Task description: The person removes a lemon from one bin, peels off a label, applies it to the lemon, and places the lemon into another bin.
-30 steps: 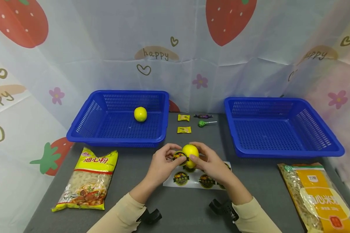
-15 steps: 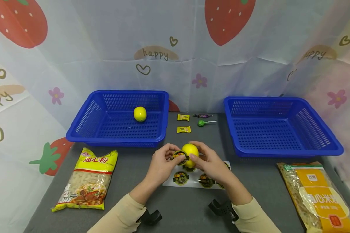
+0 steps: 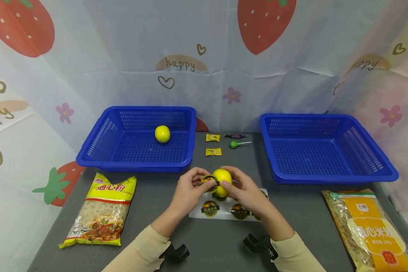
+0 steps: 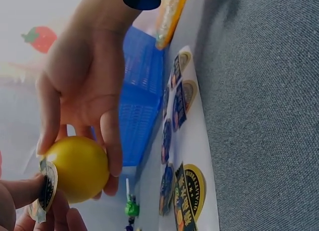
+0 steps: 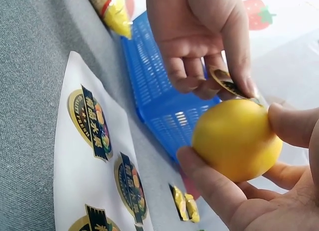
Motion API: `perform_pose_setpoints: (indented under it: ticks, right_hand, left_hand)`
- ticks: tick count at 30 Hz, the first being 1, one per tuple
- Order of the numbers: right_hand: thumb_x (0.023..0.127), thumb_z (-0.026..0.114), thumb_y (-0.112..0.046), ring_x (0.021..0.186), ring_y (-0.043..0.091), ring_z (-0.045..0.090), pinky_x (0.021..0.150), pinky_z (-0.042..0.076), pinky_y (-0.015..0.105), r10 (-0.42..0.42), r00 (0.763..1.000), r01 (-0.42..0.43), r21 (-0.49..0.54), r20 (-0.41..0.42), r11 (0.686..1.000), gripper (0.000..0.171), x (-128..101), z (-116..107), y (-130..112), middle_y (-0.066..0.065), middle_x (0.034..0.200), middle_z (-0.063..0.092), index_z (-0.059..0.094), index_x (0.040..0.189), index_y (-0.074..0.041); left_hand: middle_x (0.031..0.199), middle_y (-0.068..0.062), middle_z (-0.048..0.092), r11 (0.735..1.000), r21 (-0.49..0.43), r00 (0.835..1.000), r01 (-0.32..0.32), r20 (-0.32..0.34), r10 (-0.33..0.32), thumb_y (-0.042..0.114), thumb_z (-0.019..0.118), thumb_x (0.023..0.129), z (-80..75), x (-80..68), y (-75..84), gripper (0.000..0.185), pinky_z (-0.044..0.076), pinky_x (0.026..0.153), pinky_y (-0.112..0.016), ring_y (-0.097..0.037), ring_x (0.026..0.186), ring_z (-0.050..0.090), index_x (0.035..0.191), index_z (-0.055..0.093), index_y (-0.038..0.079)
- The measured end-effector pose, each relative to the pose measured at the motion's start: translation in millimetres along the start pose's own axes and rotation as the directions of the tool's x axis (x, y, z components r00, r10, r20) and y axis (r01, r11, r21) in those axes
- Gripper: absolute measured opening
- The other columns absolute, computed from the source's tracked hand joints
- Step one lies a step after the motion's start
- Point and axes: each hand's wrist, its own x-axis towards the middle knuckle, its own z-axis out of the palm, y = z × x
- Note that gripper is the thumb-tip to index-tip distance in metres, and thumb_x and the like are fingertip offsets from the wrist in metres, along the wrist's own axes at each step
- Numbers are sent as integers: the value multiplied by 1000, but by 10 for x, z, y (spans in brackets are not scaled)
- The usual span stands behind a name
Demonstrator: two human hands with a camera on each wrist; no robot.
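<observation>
Both hands hold a yellow round fruit (image 3: 222, 176) (image 4: 79, 168) (image 5: 237, 138) just above a white sticker sheet (image 3: 224, 211) (image 4: 192, 151) (image 5: 94, 161) on the grey table. My right hand (image 3: 228, 178) (image 5: 239, 156) grips the fruit, with its thumb in front and its fingers behind. My left hand (image 3: 205, 181) (image 4: 30, 196) pinches a round black-and-yellow sticker (image 3: 209, 180) (image 4: 47, 185) (image 5: 230, 84) against the fruit's left side. Several more stickers remain on the sheet.
A blue basket (image 3: 136, 163) at the back left holds a second yellow fruit (image 3: 162, 134). Another blue basket (image 3: 326, 176) stands at the back right. Yellow candies (image 3: 213, 152) and a green lollipop (image 3: 236, 144) lie between them. Pasta bags (image 3: 103, 211) (image 3: 370, 230) lie at both front sides.
</observation>
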Motion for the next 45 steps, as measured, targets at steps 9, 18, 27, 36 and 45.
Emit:
perform_pose_setpoints:
  ticks: [9, 18, 27, 36, 45]
  right_hand:
    - [102, 61, -36, 131, 36, 56, 92, 57, 41, -18, 1000, 18, -48, 2, 999, 55, -25, 6, -23, 14, 148, 50, 42, 151, -19]
    - [99, 66, -35, 120, 31, 63, 89, 57, 40, -29, 999, 28, -78, -16, 997, 58, -23, 14, -29, 15, 141, 57, 43, 149, -14]
    - [97, 70, -30, 109, 25, 66, 83, 60, 38, -22, 999, 22, -15, -49, 1000, 54, -39, -5, -13, 18, 136, 60, 49, 142, -6]
    - [99, 67, -28, 118, 28, 63, 84, 58, 30, -118, 991, 110, -110, -69, 988, 45, -59, -33, 26, 13, 132, 65, 59, 139, -11]
    - [102, 62, -23, 111, 24, 68, 86, 60, 33, -103, 995, 104, 64, -20, 993, 48, -97, -36, 15, 24, 134, 61, 53, 143, 0]
  left_hand:
    - [92, -8, 73, 1000, -8, 1000, 3, 2, -3, 19, 75, 92, 13, -7, -20, 21, 50, 68, -21, -16, 77, 62, 108, 67, 7]
    - [93, -10, 73, 1000, -10, 1000, -8, 15, 8, 17, 75, 92, 43, -24, -2, 22, 52, 71, -21, -15, 78, 63, 109, 66, 5]
    - [92, -6, 71, 1000, -6, 1000, -5, 9, 5, 25, 78, 91, 35, -36, -24, 29, 54, 72, -22, -16, 79, 65, 112, 67, 8]
    - [95, -4, 69, 1000, 15, 1000, -1, -1, 1, 27, 79, 89, 54, -46, -41, 31, 55, 76, -23, -17, 83, 65, 112, 65, 10]
    - [104, -3, 76, 996, 87, 1000, 2, -17, -1, 39, 79, 87, 68, -57, -41, 41, 60, 81, -28, -15, 92, 73, 117, 73, 12]
